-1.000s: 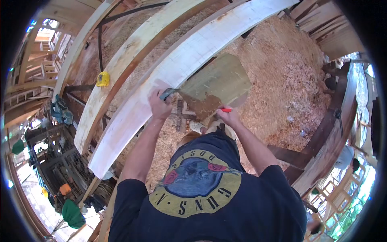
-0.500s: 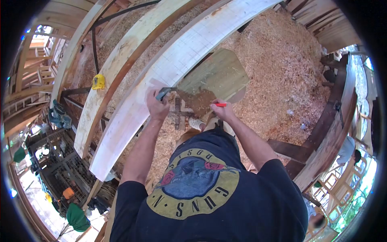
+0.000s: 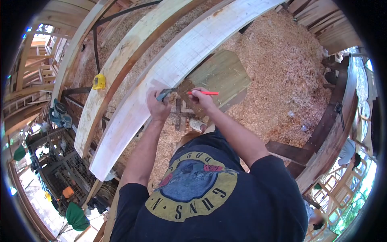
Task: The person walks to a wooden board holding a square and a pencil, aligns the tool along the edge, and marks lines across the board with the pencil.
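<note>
My left hand [image 3: 159, 106] is closed round a small try square [image 3: 164, 94] with a grey-teal stock and a dark blade. It rests at the near edge of a long, curved pale wooden beam [image 3: 139, 99], which has pencil lines across its face. My right hand [image 3: 202, 99] grips a red pencil [image 3: 210, 93], held roughly level just right of the square, with its tip side pointing left toward the beam. The pencil is apart from the wood.
A yellow tape measure [image 3: 98, 82] sits on a second curved beam [image 3: 117, 60] to the left. Beneath my hands lies a wooden board [image 3: 227, 76] on a floor of wood shavings [image 3: 278, 72]. Dark curved timber [image 3: 322, 133] stands at the right. Another person [image 3: 347, 152] is at the far right.
My right hand has moved left and forward with the red pencil, closer to the square and beam. My left hand stays nearly in place on the square.
</note>
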`<action>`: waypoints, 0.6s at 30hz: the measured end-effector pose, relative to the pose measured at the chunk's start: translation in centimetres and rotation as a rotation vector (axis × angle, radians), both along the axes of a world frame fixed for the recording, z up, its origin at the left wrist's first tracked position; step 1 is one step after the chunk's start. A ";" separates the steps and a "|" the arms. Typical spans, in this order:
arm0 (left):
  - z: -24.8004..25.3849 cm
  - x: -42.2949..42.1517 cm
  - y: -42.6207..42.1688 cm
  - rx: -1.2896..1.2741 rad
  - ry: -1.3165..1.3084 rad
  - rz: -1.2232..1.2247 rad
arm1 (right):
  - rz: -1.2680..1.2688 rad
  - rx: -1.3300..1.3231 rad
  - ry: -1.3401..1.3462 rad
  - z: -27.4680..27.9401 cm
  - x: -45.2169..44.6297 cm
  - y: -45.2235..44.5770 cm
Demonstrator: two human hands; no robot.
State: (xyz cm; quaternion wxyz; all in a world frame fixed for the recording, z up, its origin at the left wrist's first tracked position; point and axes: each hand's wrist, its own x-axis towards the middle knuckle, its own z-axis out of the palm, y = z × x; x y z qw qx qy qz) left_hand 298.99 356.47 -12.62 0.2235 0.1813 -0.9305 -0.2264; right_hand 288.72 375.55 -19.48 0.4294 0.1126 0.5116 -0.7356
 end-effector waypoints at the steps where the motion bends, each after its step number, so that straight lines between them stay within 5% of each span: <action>1: 0.1 -0.1 0.1 0.005 0.001 0.008 | -0.008 -0.018 -0.032 -0.3 -0.1 -0.8; 18: -0.3 0.2 -0.2 -0.051 -0.048 0.006 | -0.060 0.000 -0.015 -2.0 1.2 -6.1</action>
